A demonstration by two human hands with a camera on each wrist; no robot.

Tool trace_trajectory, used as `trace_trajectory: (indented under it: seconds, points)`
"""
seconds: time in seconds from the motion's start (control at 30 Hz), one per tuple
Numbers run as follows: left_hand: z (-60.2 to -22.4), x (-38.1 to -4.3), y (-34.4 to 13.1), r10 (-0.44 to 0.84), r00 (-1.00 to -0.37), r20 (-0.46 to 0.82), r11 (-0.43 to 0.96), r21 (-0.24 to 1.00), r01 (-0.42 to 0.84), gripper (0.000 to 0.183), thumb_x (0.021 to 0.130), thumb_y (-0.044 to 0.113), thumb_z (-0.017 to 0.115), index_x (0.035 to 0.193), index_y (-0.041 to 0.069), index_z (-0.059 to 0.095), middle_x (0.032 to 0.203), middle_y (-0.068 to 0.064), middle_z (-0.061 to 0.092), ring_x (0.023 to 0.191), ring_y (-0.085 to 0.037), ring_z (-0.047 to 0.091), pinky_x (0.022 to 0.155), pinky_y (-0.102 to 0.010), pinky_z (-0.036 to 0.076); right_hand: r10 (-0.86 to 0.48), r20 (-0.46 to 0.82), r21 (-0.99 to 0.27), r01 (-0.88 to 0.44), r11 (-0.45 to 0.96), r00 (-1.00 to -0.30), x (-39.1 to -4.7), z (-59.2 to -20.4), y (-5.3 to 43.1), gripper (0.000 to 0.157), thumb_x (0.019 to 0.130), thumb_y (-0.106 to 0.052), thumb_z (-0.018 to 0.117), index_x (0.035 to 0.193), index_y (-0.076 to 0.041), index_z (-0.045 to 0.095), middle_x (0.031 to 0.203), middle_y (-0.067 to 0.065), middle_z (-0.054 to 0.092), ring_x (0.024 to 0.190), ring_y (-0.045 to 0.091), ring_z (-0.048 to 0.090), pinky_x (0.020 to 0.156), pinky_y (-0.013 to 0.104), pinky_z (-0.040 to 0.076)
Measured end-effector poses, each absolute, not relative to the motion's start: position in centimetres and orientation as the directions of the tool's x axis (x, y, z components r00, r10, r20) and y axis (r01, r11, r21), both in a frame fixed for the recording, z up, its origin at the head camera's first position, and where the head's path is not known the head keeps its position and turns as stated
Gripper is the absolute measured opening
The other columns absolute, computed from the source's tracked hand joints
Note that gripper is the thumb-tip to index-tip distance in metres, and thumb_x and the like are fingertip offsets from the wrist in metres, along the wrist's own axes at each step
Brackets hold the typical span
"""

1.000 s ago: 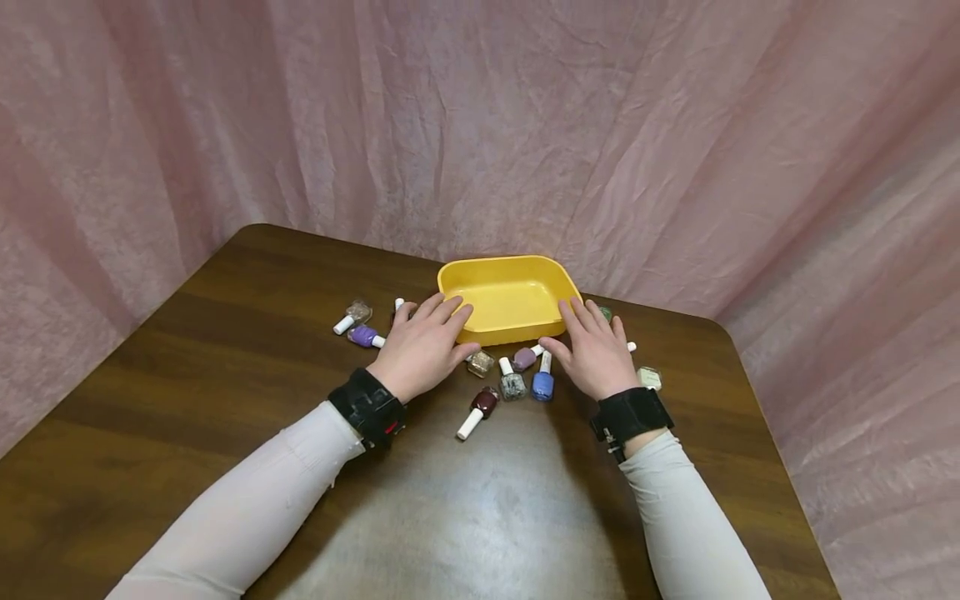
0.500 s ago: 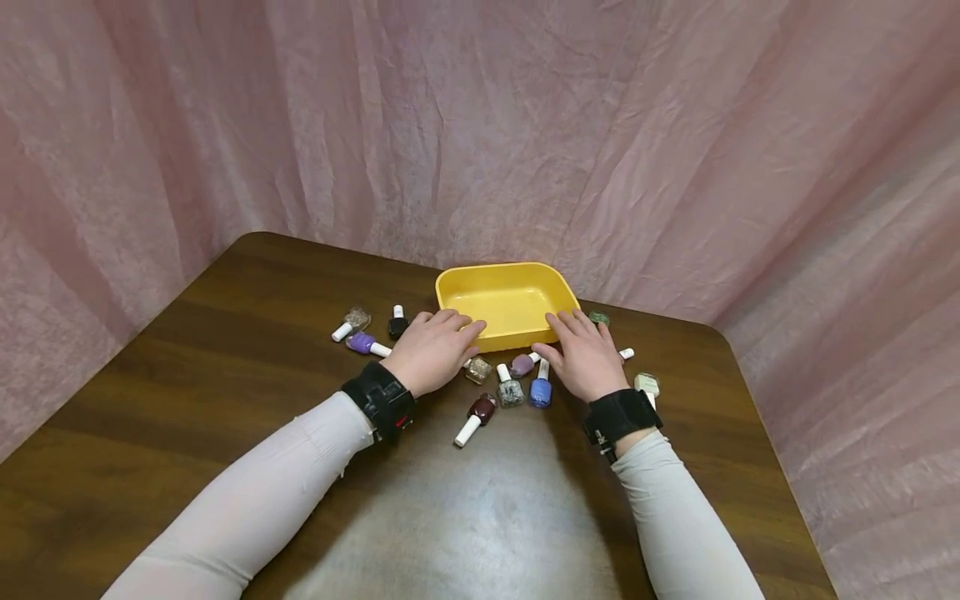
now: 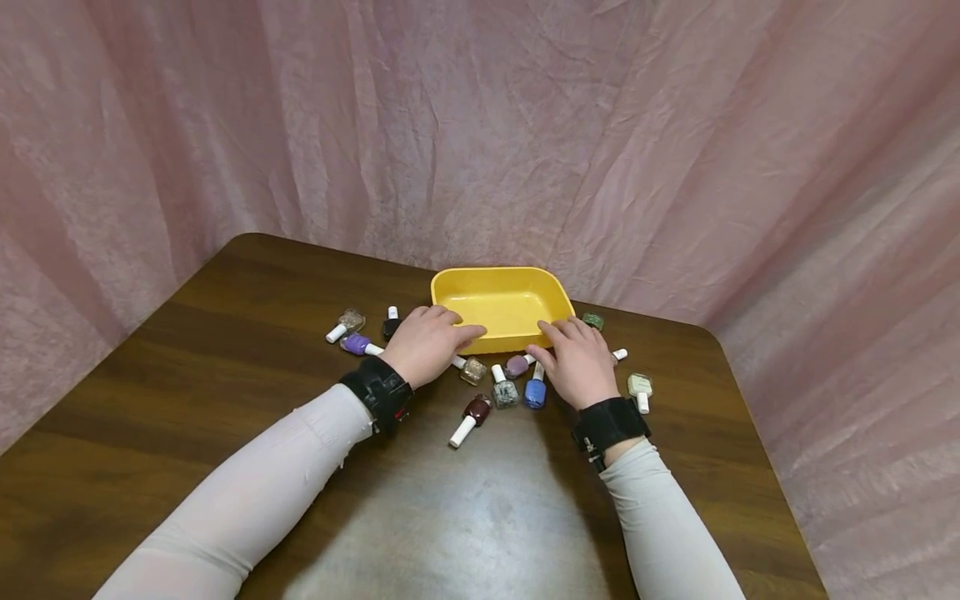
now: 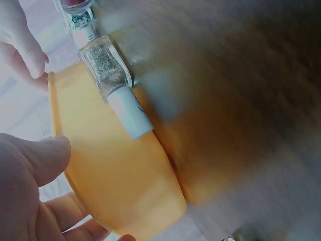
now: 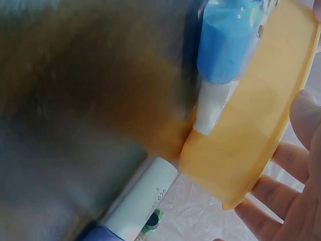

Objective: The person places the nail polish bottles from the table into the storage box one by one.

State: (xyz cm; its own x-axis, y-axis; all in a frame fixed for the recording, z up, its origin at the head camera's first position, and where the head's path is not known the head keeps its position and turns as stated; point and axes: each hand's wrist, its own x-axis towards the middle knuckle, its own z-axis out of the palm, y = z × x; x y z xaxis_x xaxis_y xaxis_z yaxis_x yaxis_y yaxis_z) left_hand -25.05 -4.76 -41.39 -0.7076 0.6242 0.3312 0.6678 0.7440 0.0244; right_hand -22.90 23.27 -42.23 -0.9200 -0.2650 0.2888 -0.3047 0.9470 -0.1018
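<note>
A yellow plastic basin (image 3: 504, 343) stands near the table's far edge. My left hand (image 3: 423, 343) grips its near left corner, the fingers over the rim and the thumb along the front edge. At the opposite front corner, my right hand (image 3: 577, 364) holds the rim in the same way. In both wrist views the fingertips pass behind the basin's rim. Nail polish bottles lie before it: gold glitter (image 3: 473, 371), silver glitter (image 3: 505, 392), mauve (image 3: 517, 366), blue (image 3: 535, 392) and dark red (image 3: 477, 410). The mauve and blue bottles' caps point toward the basin's front wall.
Left of the basin lie purple (image 3: 355, 343), brownish glitter (image 3: 351, 319) and black (image 3: 391, 327) polish bottles. To the right are green (image 3: 593, 321) and pale cream (image 3: 640, 384) ones, plus a white cap (image 3: 619, 355) beside my hand. A pink curtain (image 3: 480, 150) hangs behind the wooden table (image 3: 225, 358).
Both hands have come slightly closer together, and their spread fingers have bent onto the basin's front corners. The black bottle has come into fuller view. The bottles and basin show no clear movement.
</note>
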Motion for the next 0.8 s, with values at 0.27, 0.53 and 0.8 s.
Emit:
trace_trajectory:
  seconds: [0.27, 0.53, 0.8]
  points:
    - [-41.5, -25.8, -4.7, 0.620, -0.729, 0.291, 0.754, 0.035, 0.656, 0.030, 0.113, 0.024, 0.065, 0.141, 0.026, 0.076, 0.122, -0.011, 0.077, 0.119, -0.034, 0.070, 0.107, -0.055, 0.052, -0.233, 0.339, -0.140, -0.293, 0.946, -0.912, -22.2, -42.5, 23.1, 0.056, 0.107, -0.045, 0.072, 0.148, -0.008, 0.069, 0.136, 0.019, 0.071, 0.140, 0.042, 0.057, 0.120, 0.062, 0.042]
    - [-41.2, -26.4, -5.2, 0.598, -0.770, 0.222, 0.778, 0.072, 0.624, 0.031, 0.113, 0.023, 0.064, 0.142, 0.024, 0.076, 0.124, -0.007, 0.078, 0.124, -0.031, 0.068, 0.110, -0.055, 0.049, -0.215, 0.367, -0.201, -0.303, 0.931, -0.905, -21.9, -42.9, 22.5, 0.053, 0.104, -0.043, 0.077, 0.145, -0.010, 0.072, 0.129, 0.018, 0.073, 0.131, 0.040, 0.061, 0.111, 0.059, 0.050]
    - [-41.2, -26.7, -5.9, 0.583, -0.778, 0.236, 0.784, 0.088, 0.614, 0.027, 0.114, 0.022, 0.064, 0.137, 0.022, 0.078, 0.122, -0.008, 0.078, 0.121, -0.032, 0.069, 0.109, -0.055, 0.050, -0.238, 0.419, -0.206, -0.347, 0.915, -0.876, -22.0, -42.5, 22.0, 0.040, 0.102, -0.034, 0.082, 0.135, -0.010, 0.079, 0.121, 0.014, 0.078, 0.117, 0.038, 0.069, 0.098, 0.056, 0.057]
